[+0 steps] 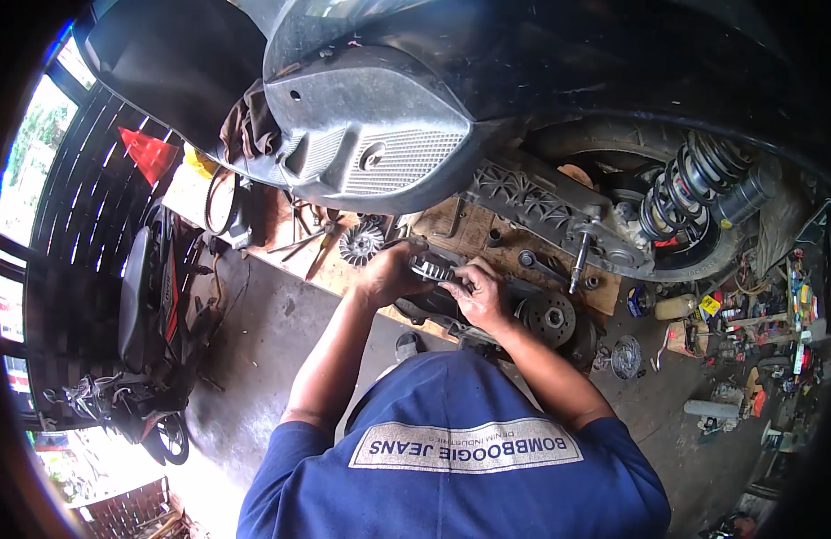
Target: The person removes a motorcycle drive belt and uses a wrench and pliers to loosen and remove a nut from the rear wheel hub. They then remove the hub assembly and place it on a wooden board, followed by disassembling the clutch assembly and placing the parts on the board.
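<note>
My left hand (390,273) is closed around one side of a small ribbed metal part (432,269), held above the wooden board. On its other side my right hand (478,292) pinches the edge, thumb and fingers together. The fingers cover much of the part, so its full shape cannot be made out. Just left of my left hand, a finned fan wheel (361,242) lies on the board (334,270). Below and right of my right hand is a round dark clutch-like assembly (554,318) with a center nut.
A scooter's grey footboard (379,162) overhangs the board, with its engine case (545,211), coil spring shock (698,189) and rear wheel at right. Hand tools and a socket (494,237) lie about. A motorcycle (155,314) stands left; cluttered parts (756,350) fill the right.
</note>
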Demonstrator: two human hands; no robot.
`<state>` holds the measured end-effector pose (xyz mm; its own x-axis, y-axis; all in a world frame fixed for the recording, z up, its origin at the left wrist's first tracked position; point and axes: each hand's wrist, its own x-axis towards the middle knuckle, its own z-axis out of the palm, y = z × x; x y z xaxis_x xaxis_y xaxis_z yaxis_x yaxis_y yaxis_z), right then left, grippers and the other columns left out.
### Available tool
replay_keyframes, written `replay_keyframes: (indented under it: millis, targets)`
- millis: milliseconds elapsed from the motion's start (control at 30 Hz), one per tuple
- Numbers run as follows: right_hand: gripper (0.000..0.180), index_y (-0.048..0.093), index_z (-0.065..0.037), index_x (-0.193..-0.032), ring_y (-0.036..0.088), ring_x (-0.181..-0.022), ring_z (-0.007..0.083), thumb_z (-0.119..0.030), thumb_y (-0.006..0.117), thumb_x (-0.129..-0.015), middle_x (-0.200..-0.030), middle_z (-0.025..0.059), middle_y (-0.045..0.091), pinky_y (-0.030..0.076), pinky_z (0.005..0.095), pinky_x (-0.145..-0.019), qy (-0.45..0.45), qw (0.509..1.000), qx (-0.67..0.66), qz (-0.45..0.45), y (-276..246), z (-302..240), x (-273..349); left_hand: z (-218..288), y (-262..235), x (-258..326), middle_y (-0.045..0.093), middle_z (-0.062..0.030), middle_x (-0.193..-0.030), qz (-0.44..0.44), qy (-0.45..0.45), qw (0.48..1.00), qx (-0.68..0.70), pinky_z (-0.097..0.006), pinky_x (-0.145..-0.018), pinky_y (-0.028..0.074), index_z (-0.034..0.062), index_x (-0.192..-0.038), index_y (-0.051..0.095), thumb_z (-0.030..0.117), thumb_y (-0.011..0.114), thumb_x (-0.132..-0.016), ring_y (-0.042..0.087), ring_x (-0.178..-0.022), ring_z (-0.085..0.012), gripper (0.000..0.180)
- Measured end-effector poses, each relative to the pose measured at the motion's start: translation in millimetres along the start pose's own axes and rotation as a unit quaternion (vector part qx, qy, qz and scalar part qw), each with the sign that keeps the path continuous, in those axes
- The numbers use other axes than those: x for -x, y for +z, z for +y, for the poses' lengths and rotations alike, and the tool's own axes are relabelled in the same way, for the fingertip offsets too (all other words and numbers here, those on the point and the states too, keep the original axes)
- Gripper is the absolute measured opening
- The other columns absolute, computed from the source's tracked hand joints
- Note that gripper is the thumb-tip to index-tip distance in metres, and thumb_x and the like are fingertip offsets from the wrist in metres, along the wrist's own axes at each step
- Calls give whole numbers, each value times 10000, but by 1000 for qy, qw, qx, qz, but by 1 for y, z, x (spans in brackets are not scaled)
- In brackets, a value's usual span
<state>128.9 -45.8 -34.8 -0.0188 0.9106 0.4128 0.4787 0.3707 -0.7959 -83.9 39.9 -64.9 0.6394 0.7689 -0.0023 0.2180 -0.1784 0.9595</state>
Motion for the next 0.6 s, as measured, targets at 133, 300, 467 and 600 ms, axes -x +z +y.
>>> replay_keyframes:
  millis: [133, 300, 467, 600]
  targets:
    - [209, 645, -33, -911, 634, -759, 311, -68, 788, -764, -857, 107, 605, 516, 406, -642, -3, 998, 49, -45, -3, 16, 8, 31, -4, -13, 674, -105, -1102, -57, 112, 962, -241, -400, -957, 506, 95, -1126, 700, 260, 777, -748, 641, -1048, -306, 419]
    - [204, 695, -57, -879, 626, -860, 306, -116, 799, -715, -849, 86, 621, 514, 419, -758, -33, 988, 126, -77, -4, 40, 20, 10, 7, -24, 651, -156, -1154, -102, 34, 967, -229, -407, -1002, 465, 133, -1134, 724, 249, 707, -759, 583, -1134, -367, 393]
    - [135, 719, -69, -750, 599, -913, 272, -105, 795, -645, -805, 58, 637, 501, 392, -819, -66, 986, 139, -67, -2, 53, 29, -18, 14, -34, 609, -205, -1207, -116, -46, 965, -231, -402, -951, 492, 139, -1193, 687, 158, 601, -854, 596, -1115, -357, 350]
    - [166, 719, -61, -805, 583, -938, 284, -99, 771, -652, -823, 68, 632, 505, 400, -833, -70, 977, 178, -99, -6, 53, 29, 7, 23, -39, 661, -169, -1140, -90, -20, 986, -141, -407, -901, 521, 74, -1084, 703, 132, 590, -846, 630, -1047, -353, 270]
